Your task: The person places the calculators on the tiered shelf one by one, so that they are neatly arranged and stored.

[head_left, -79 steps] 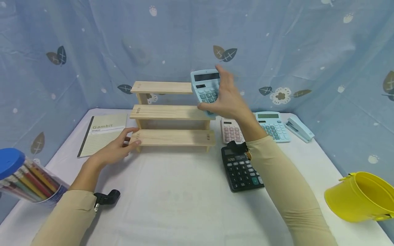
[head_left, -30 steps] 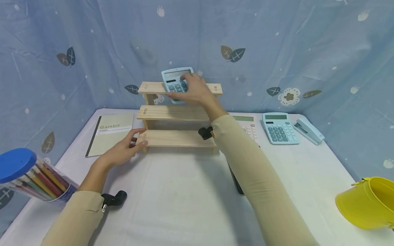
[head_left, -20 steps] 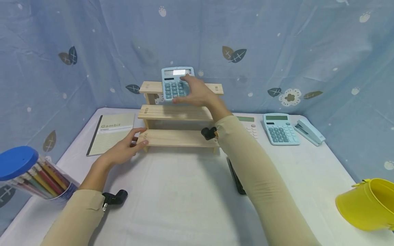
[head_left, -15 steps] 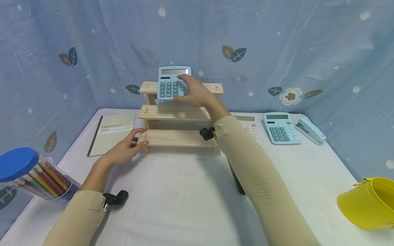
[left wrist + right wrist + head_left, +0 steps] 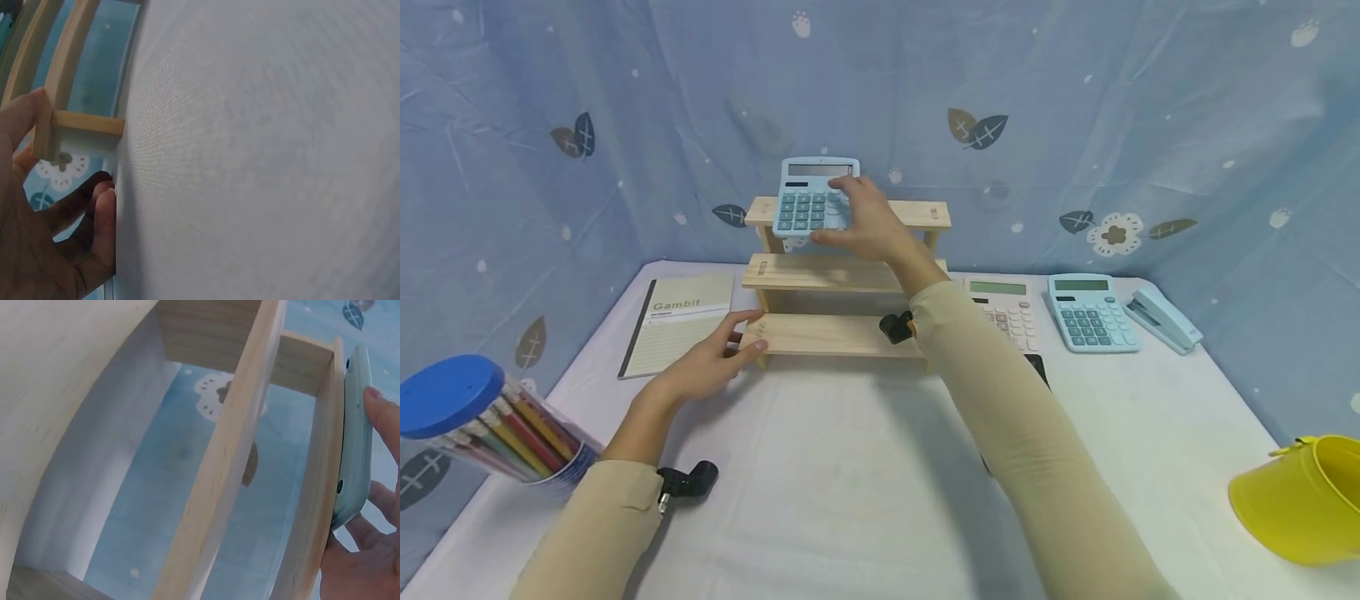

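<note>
On the top tier of a three-tier wooden shelf (image 5: 842, 273), toward its left end, lies a light blue calculator (image 5: 802, 200). My right hand (image 5: 868, 221) holds it by its right side, thumb at the lower edge and fingers over the upper right keys. In the right wrist view the calculator (image 5: 356, 434) sits flat against the top board. My left hand (image 5: 703, 367) grips the left end of the bottom tier. The left wrist view shows the left hand's thumb and a finger around the board's corner, other fingers (image 5: 103, 231) curled beside the table.
To the right lie a pale pink calculator (image 5: 1000, 302), another light blue calculator (image 5: 1092, 315) and a stapler (image 5: 1163, 319). My right sleeve mostly hides a black calculator (image 5: 1037, 367). A yellow bucket (image 5: 1292, 500), a notebook (image 5: 677, 325) and a pencil jar (image 5: 512, 433) stand around.
My right hand has carried the light blue calculator left, from the shelf's right end onto the top tier, then straightened it and slid it slightly further left. My left hand has kept its grip.
</note>
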The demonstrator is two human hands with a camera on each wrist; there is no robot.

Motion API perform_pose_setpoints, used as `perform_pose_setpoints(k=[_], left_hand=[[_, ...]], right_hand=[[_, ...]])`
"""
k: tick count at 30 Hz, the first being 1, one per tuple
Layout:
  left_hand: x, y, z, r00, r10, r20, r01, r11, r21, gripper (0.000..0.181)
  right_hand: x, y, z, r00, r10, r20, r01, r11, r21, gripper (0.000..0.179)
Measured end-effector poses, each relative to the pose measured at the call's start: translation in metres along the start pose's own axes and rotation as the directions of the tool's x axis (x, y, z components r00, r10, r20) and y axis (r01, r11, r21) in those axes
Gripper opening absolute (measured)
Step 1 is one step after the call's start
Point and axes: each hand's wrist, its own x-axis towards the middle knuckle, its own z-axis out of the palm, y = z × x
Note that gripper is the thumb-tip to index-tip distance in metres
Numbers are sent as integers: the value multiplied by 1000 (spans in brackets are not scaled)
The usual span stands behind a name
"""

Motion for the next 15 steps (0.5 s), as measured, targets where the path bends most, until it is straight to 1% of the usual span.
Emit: perform_pose_setpoints(k=[7, 15], left_hand=[[-2, 0, -1, 1000, -5, -5, 5, 1000, 5, 74], [0, -1, 1, 1000, 2, -8, -2, 1000, 12, 74]], right_hand=[[7, -5, 10, 1000, -5, -12, 6, 1000, 12, 86], [9, -5, 15, 1000, 9, -9, -9, 1000, -25, 92]])
